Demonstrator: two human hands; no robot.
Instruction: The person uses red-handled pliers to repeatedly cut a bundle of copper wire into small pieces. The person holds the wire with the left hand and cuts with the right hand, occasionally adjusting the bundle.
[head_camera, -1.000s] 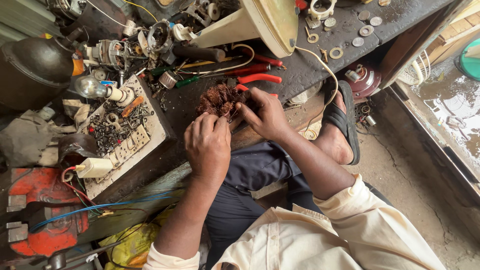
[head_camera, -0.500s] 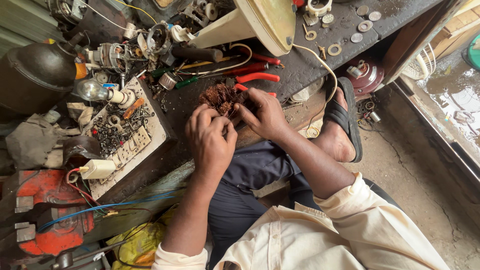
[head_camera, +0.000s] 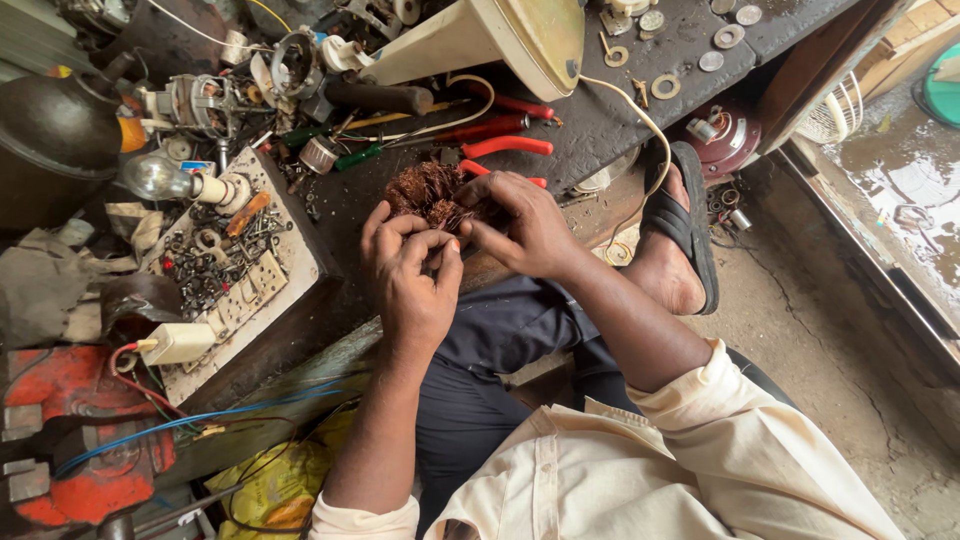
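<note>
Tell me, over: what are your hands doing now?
Left hand and right hand both pinching the tangled reddish copper wire coil on the dark workbench. Red-handled pliers lie just beyond. Nothing blocking.

At the top of the frame a cream fan base (head_camera: 480, 40) lies on the dark workbench (head_camera: 600, 130), with red-handled pliers (head_camera: 500, 135) just below it. Washers (head_camera: 720, 40) are scattered at upper right. A light bulb (head_camera: 160, 178) rests at left above a board of screws (head_camera: 215, 260). Blue wire (head_camera: 200, 420) crosses the lower left near a red machine part (head_camera: 60, 440).
</note>
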